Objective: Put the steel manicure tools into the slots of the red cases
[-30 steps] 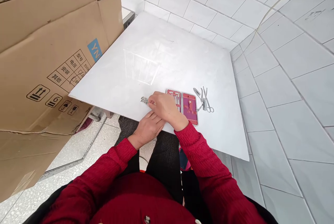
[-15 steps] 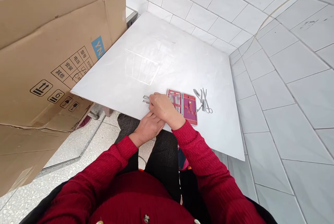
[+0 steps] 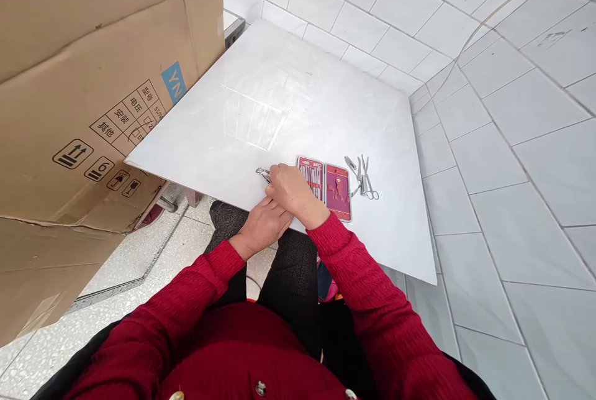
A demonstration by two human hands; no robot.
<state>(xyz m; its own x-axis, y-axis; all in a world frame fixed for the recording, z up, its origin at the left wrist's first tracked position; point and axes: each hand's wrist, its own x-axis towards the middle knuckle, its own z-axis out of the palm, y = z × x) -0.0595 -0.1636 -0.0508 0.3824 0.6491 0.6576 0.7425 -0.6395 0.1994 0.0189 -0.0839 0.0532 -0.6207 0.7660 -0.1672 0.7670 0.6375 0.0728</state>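
Note:
My right hand (image 3: 294, 192) is closed around a silver nail clipper (image 3: 262, 172), whose ridged end sticks out to the left past the fingers. The clipper's other end is hidden in the grip. My left hand (image 3: 265, 226) lies below and against the right one at the table's front edge. Its fingers are drawn together and bent, with their tips covered by the right hand, so anything in them is hidden. Just right of the hands, an open manicure case (image 3: 338, 194) with a red and purple lining holds several slim metal tools (image 3: 311, 175) in its left half.
Small scissors (image 3: 369, 179) and several other silver tools lie right of the case on the white table (image 3: 326, 102). A large cardboard box (image 3: 107, 77) stands close on the left. Tiled walls (image 3: 493, 170) border the table behind and to the right.
The clipper's two protruding silver parts, spread apart before, now look closer together and slightly turned. Both hands stay nearly in place. The view has shifted very slightly.

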